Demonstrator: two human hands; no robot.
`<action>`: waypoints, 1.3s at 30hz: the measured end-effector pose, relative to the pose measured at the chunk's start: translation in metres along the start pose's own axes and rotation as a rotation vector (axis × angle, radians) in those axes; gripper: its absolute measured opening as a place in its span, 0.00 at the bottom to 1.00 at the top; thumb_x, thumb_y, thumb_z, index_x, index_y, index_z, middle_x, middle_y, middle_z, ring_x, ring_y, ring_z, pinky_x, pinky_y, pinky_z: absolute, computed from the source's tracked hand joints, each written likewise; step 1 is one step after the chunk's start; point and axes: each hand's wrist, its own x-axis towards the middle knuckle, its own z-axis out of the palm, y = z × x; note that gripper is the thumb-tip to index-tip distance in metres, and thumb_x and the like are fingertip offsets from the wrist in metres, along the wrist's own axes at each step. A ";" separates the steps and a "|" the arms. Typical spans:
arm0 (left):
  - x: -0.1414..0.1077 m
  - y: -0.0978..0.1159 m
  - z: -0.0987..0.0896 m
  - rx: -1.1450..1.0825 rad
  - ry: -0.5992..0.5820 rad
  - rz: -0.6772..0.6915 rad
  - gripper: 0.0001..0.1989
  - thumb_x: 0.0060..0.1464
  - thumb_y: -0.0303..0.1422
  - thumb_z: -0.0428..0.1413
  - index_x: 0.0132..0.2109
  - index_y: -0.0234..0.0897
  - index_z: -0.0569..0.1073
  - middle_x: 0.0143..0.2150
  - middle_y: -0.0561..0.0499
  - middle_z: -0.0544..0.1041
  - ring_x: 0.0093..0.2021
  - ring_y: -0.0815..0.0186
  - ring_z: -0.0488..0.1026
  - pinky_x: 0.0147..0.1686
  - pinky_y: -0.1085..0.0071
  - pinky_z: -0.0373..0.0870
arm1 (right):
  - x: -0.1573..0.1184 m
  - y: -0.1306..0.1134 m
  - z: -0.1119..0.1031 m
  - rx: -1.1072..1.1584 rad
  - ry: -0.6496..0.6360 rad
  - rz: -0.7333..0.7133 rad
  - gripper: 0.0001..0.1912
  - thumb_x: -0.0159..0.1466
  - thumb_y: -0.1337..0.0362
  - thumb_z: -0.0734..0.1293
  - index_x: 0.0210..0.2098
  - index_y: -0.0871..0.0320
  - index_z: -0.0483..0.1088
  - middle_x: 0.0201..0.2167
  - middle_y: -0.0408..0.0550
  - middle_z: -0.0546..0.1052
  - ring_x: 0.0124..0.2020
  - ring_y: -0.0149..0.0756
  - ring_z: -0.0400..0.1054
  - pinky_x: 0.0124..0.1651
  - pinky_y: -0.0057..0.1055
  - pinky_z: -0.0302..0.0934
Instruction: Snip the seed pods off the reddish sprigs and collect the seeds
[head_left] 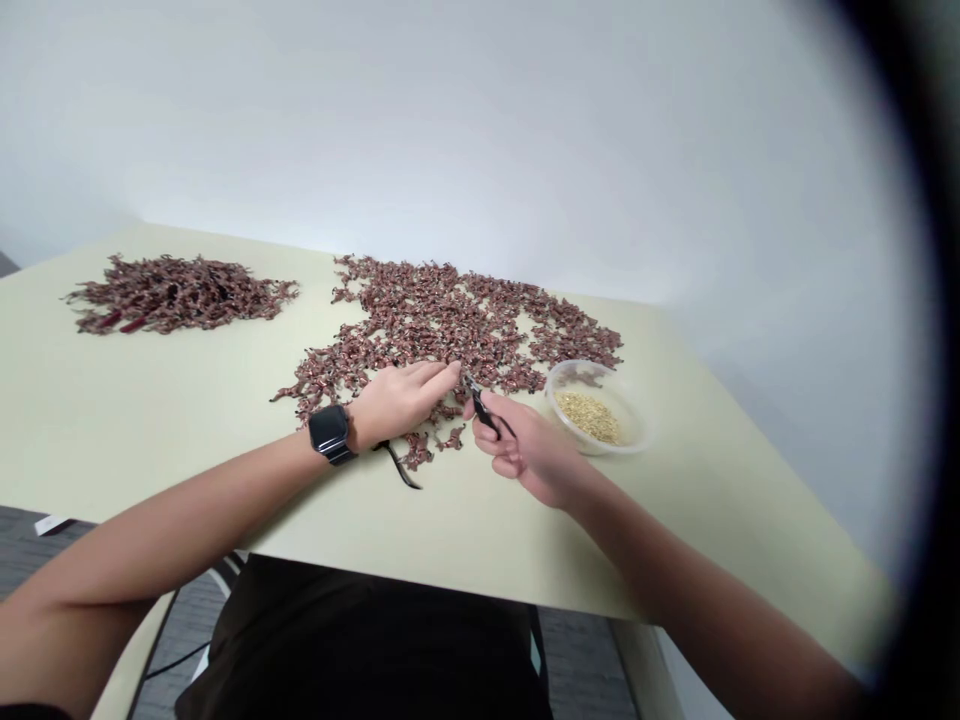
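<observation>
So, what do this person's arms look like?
Both forearms are bare, and the left grip and right grip are ungloved. The left wrist wears a black smartwatch with a rounded-square face; a dark sleeve shows at the picture's lower-left corner.

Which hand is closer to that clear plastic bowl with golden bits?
Right. The right hand, gripping a black-handled tool, is just left of the bowl; the left hand is farther left, by the brown pieces.

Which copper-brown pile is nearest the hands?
The broad, spread-out middle pile, beside the left hand and right hand; the compact heap lies apart, farther left.
</observation>
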 end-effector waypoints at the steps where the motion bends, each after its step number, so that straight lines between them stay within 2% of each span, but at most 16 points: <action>1: 0.002 0.001 -0.001 -0.041 0.012 -0.040 0.14 0.64 0.25 0.50 0.55 0.36 0.71 0.47 0.42 0.81 0.42 0.64 0.79 0.34 0.75 0.73 | 0.000 0.000 -0.001 -0.046 0.023 -0.021 0.18 0.69 0.45 0.61 0.40 0.54 0.67 0.27 0.37 0.53 0.23 0.28 0.38 0.21 0.26 0.34; 3: 0.006 0.009 -0.004 -0.262 0.059 -0.236 0.11 0.65 0.31 0.54 0.54 0.37 0.70 0.40 0.46 0.81 0.33 0.68 0.78 0.31 0.75 0.72 | 0.003 0.002 -0.003 -0.244 0.152 -0.147 0.18 0.68 0.45 0.62 0.39 0.54 0.68 0.26 0.38 0.56 0.23 0.28 0.45 0.22 0.27 0.41; 5: 0.011 0.018 -0.007 -0.646 0.061 -0.470 0.14 0.65 0.37 0.56 0.54 0.38 0.67 0.35 0.49 0.80 0.24 0.72 0.72 0.24 0.78 0.68 | 0.006 0.007 -0.005 -0.505 0.309 -0.330 0.16 0.68 0.48 0.63 0.39 0.54 0.68 0.28 0.40 0.62 0.26 0.30 0.54 0.27 0.29 0.50; 7: 0.015 0.025 -0.010 -1.021 0.010 -0.636 0.17 0.63 0.41 0.58 0.53 0.38 0.65 0.33 0.51 0.79 0.18 0.75 0.65 0.17 0.80 0.61 | 0.008 0.010 -0.008 -0.720 0.408 -0.478 0.13 0.69 0.51 0.64 0.41 0.54 0.68 0.30 0.42 0.66 0.30 0.33 0.59 0.33 0.31 0.55; 10: 0.019 0.027 -0.012 -1.358 -0.056 -0.756 0.19 0.60 0.42 0.62 0.50 0.37 0.67 0.31 0.52 0.77 0.16 0.77 0.60 0.12 0.81 0.54 | 0.011 0.011 -0.015 -0.915 0.466 -0.606 0.12 0.68 0.54 0.64 0.45 0.55 0.68 0.31 0.45 0.68 0.32 0.36 0.62 0.36 0.33 0.57; 13: 0.019 0.024 -0.012 -1.507 -0.059 -0.807 0.19 0.57 0.40 0.64 0.49 0.35 0.70 0.30 0.53 0.76 0.16 0.78 0.59 0.11 0.82 0.51 | 0.012 0.010 -0.023 -1.048 0.466 -0.700 0.12 0.67 0.56 0.65 0.46 0.56 0.68 0.33 0.48 0.70 0.34 0.38 0.63 0.37 0.33 0.57; 20: 0.019 0.023 -0.013 -1.636 -0.045 -0.823 0.15 0.59 0.36 0.63 0.48 0.34 0.72 0.30 0.53 0.75 0.16 0.79 0.58 0.11 0.83 0.49 | 0.014 0.007 -0.032 -1.161 0.436 -0.752 0.13 0.68 0.57 0.65 0.48 0.56 0.68 0.35 0.49 0.71 0.35 0.39 0.65 0.36 0.34 0.56; 31: 0.020 0.021 -0.016 -1.641 -0.034 -0.820 0.14 0.58 0.36 0.63 0.48 0.33 0.72 0.29 0.54 0.73 0.16 0.80 0.56 0.12 0.83 0.47 | 0.013 0.005 -0.035 -1.173 0.400 -0.744 0.14 0.69 0.57 0.64 0.50 0.57 0.68 0.38 0.51 0.73 0.35 0.38 0.65 0.36 0.34 0.57; 35: 0.020 0.024 -0.015 -1.530 -0.021 -0.786 0.17 0.59 0.38 0.63 0.49 0.36 0.68 0.30 0.53 0.75 0.17 0.78 0.57 0.12 0.83 0.49 | 0.011 0.003 -0.030 -1.055 0.380 -0.640 0.11 0.69 0.55 0.64 0.45 0.55 0.70 0.33 0.47 0.72 0.33 0.36 0.64 0.35 0.33 0.56; 39: 0.019 0.032 -0.013 -1.268 0.024 -0.709 0.18 0.60 0.40 0.62 0.50 0.40 0.65 0.32 0.52 0.79 0.16 0.77 0.59 0.15 0.81 0.55 | 0.010 0.003 -0.019 -0.806 0.309 -0.471 0.13 0.69 0.52 0.63 0.41 0.54 0.71 0.30 0.43 0.69 0.30 0.34 0.61 0.32 0.31 0.54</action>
